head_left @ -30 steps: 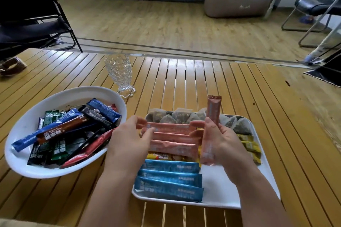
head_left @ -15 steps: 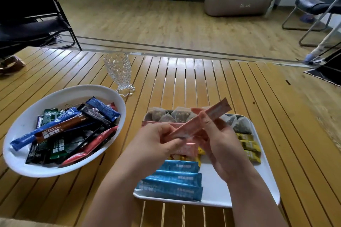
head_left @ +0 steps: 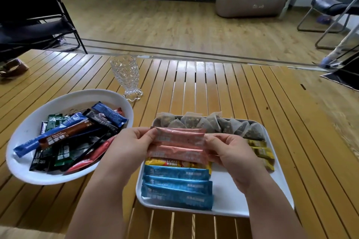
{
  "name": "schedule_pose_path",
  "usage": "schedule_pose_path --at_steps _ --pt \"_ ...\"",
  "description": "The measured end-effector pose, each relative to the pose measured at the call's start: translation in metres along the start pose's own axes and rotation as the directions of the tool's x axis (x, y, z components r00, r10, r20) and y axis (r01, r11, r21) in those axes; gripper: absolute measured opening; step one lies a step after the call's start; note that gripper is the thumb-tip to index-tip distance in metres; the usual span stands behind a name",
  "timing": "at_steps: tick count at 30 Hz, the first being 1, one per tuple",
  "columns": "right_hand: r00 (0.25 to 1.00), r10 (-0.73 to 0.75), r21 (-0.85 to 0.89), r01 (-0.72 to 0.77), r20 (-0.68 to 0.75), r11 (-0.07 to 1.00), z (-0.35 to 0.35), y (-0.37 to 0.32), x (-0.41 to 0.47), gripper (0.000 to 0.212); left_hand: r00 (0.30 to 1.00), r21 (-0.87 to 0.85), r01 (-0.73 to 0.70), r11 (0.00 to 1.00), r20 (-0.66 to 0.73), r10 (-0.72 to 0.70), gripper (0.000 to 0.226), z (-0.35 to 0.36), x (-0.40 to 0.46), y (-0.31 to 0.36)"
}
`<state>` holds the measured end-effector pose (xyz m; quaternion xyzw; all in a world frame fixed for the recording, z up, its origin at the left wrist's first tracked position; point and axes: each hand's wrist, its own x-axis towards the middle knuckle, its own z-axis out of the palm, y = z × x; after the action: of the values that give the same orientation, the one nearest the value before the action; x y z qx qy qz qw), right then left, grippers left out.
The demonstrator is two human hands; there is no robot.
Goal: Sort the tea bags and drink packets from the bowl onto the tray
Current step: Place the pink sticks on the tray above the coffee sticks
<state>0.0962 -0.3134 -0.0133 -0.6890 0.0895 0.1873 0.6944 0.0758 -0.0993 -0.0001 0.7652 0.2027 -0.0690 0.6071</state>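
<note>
A white tray (head_left: 233,205) lies in front of me. Across its far edge runs a row of pyramid tea bags (head_left: 209,122). Below them lie pink stick packets (head_left: 178,153), a yellow Nescafe packet (head_left: 171,162), three light blue packets (head_left: 176,186) and small yellow-green packets (head_left: 260,151) on the right. My left hand (head_left: 130,147) and my right hand (head_left: 231,153) each pinch one end of a pink packet (head_left: 179,135), held level over the pink row. A white bowl (head_left: 25,134) at the left holds several mixed stick packets (head_left: 77,137).
A cut-glass tumbler (head_left: 126,75) stands on the slatted wooden table (head_left: 204,87) behind the bowl. Beyond the table's far edge are a wooden floor, black folding chairs at both sides and a grey pouf.
The pink packet was upright in my right hand, then tilted as my left hand took its other end. Both hands now hold it level, lower, over the pink row.
</note>
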Motion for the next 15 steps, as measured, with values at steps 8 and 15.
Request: schedule_pose_path --at_steps 8,15 --pt "0.984 -0.161 -0.47 0.107 -0.076 0.876 0.005 0.011 0.003 0.008 0.995 0.597 0.096 0.796 -0.072 -0.066 0.009 -0.008 0.005 -0.014" --pt "0.968 -0.227 -0.689 0.094 -0.105 0.718 0.006 0.016 0.005 0.015 0.987 0.686 0.161 0.709 -0.128 -0.1 0.006 -0.002 0.008 -0.012"
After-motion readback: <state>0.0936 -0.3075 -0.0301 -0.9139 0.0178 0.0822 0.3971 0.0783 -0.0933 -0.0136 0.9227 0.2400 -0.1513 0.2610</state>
